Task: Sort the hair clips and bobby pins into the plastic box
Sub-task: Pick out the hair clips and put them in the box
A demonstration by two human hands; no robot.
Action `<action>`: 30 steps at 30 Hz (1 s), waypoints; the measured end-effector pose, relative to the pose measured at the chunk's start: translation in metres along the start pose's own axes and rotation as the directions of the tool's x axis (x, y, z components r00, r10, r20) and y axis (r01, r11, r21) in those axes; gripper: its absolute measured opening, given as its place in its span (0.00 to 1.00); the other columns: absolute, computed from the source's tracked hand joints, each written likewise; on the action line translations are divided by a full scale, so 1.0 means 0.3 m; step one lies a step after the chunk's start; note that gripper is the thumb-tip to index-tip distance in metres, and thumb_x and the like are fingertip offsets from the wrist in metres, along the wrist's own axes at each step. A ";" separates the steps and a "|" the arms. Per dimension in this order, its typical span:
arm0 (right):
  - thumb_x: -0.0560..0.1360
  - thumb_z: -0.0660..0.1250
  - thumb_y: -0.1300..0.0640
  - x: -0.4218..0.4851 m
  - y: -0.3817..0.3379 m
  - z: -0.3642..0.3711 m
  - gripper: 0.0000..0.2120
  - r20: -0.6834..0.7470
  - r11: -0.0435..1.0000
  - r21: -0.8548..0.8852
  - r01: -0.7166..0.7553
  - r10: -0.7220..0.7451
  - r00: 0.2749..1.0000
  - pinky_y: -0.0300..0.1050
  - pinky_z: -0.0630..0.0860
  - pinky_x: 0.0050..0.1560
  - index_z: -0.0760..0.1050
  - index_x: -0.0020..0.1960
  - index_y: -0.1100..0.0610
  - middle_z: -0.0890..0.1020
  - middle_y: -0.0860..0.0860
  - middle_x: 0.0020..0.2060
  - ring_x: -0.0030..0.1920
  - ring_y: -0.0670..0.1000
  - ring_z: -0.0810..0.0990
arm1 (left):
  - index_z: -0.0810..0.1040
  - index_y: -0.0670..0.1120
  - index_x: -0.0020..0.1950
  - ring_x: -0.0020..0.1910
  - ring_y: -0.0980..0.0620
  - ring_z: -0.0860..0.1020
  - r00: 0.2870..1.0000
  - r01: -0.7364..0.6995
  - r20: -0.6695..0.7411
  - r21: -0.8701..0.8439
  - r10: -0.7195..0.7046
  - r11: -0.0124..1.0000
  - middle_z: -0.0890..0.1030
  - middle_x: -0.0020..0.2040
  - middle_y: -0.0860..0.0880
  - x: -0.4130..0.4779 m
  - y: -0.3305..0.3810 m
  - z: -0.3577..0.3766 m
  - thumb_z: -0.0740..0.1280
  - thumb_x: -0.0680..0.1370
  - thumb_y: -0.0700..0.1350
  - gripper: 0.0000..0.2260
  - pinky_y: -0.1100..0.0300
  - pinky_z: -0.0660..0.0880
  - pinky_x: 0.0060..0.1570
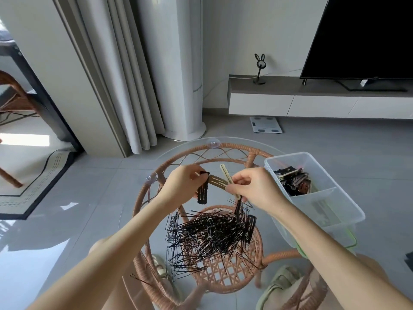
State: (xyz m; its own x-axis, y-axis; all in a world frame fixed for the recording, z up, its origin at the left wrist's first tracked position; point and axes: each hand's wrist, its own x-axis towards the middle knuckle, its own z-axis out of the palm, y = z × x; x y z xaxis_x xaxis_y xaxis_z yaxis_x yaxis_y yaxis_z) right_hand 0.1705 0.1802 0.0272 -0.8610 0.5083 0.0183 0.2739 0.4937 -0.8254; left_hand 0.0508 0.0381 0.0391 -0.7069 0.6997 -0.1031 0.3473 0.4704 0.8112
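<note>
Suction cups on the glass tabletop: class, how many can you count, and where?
2. One suction cup sits at the tabletop's far edge; the other suction cup is on the left, near the left hand. More may be hidden under the arms or plastic box.

Left hand (181, 184) pinches black clip (203, 194); right hand (253, 190), beige clip (225, 174)

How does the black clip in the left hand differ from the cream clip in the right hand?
Colour: the black clip is dark, the cream clip pale.
Pose: the black clip hangs down from the left hand; the cream clip sticks up past the right hand.
Shape: the black clip looks wider, the cream clip slimmer.
Both are pinched above the bobby pin pile.
</note>
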 end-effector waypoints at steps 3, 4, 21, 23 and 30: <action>0.67 0.74 0.59 -0.008 -0.025 -0.065 0.04 -0.055 0.995 0.101 -0.003 0.008 0.998 0.39 0.74 0.28 0.81 0.40 0.59 0.82 0.52 0.30 0.23 0.43 0.75 | 0.80 0.42 0.52 0.41 0.43 0.84 1.000 -0.025 -0.020 -0.085 0.023 0.996 0.84 0.44 0.41 0.004 0.062 0.002 0.65 0.77 0.41 0.07 0.50 0.82 0.42; 0.67 0.74 0.61 -0.011 -0.034 -0.095 0.03 -0.085 0.990 0.142 -0.003 0.015 0.996 0.39 0.74 0.28 0.80 0.39 0.57 0.82 0.52 0.29 0.23 0.44 0.75 | 0.80 0.41 0.52 0.42 0.44 0.83 0.999 -0.029 -0.025 -0.124 0.026 0.992 0.83 0.44 0.41 0.010 0.085 0.005 0.65 0.77 0.41 0.07 0.51 0.82 0.43; 0.74 0.65 0.52 0.073 0.282 -0.368 0.19 -0.403 0.762 -0.351 -0.544 0.401 0.823 0.43 0.69 0.29 0.66 0.27 0.57 0.75 0.55 0.25 0.34 0.57 0.83 | 0.77 0.40 0.39 0.39 0.46 0.72 0.957 -0.228 0.229 0.211 0.179 0.951 0.73 0.40 0.43 0.278 0.427 0.437 0.59 0.73 0.34 0.08 0.57 0.76 0.43; 0.75 0.63 0.54 0.031 0.239 -0.367 0.13 -0.482 0.700 -0.553 -0.451 0.172 0.859 0.47 0.72 0.38 0.76 0.37 0.62 0.80 0.59 0.34 0.42 0.62 0.79 | 0.78 0.42 0.41 0.43 0.46 0.74 0.953 -0.258 0.228 0.252 0.202 0.933 0.76 0.43 0.44 0.272 0.419 0.411 0.59 0.73 0.33 0.10 0.58 0.73 0.45; 0.74 0.65 0.63 -0.191 0.105 -0.134 0.14 0.200 0.794 -0.555 0.246 -0.160 0.967 0.47 0.73 0.58 0.77 0.59 0.53 0.80 0.50 0.55 0.56 0.50 0.75 | 0.81 0.45 0.55 0.55 0.48 0.80 0.977 -0.205 0.126 0.337 0.172 0.919 0.82 0.57 0.47 0.105 0.167 0.159 0.63 0.77 0.42 0.10 0.58 0.74 0.56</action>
State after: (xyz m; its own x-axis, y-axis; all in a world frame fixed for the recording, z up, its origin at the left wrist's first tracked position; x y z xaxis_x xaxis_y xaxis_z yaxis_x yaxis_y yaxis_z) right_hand 0.2458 0.1950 0.0228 -0.9618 0.2712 0.0371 0.2434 0.9092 -0.3379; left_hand 0.0753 0.1095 0.0489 -0.5535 0.8321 -0.0339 0.6715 0.4700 0.5729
